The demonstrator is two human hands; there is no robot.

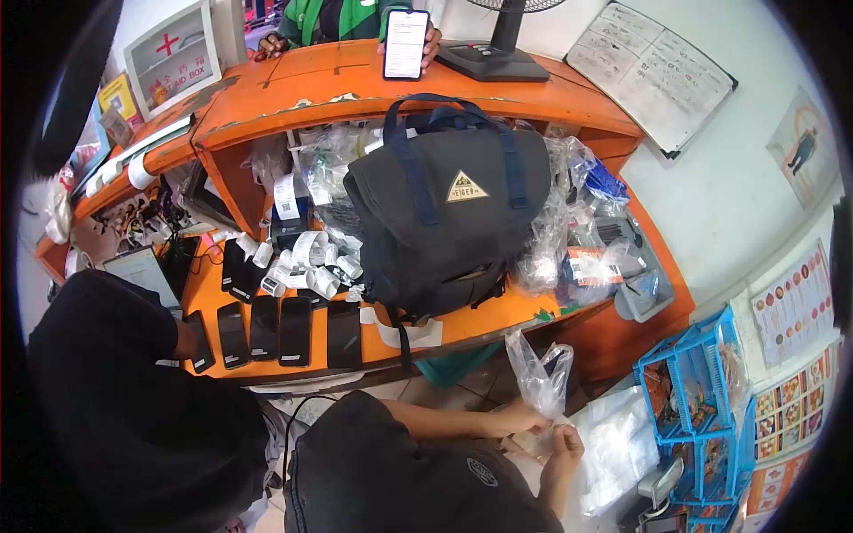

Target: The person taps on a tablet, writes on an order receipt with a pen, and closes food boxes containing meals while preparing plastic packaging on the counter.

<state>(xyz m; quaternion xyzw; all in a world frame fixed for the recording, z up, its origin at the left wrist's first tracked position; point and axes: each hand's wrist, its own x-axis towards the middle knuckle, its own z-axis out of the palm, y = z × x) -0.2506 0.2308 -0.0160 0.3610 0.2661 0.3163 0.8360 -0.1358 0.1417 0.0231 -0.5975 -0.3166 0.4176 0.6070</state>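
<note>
Low at the right of centre, my left hand point(518, 419) and my right hand point(563, 451) are close together, fingers pinched on a clear plastic bag point(540, 377). The bag's upper part stands up above my fingers, with something dark showing in or behind it. Lower down, the rest of the bag is partly hidden by my hands, and its contents are unclear. Beside my right hand lies a stack of clear plastic sheets or bags point(617, 444).
A dark backpack point(453, 213) stands on the orange counter point(462, 330) by several phones point(295, 330) and curled receipts point(311, 249). Blue baskets point(693, 391) stand right. A co-worker in black point(115, 373) is left; across the counter, a person's hand point(432, 46) holds up a phone point(406, 44).
</note>
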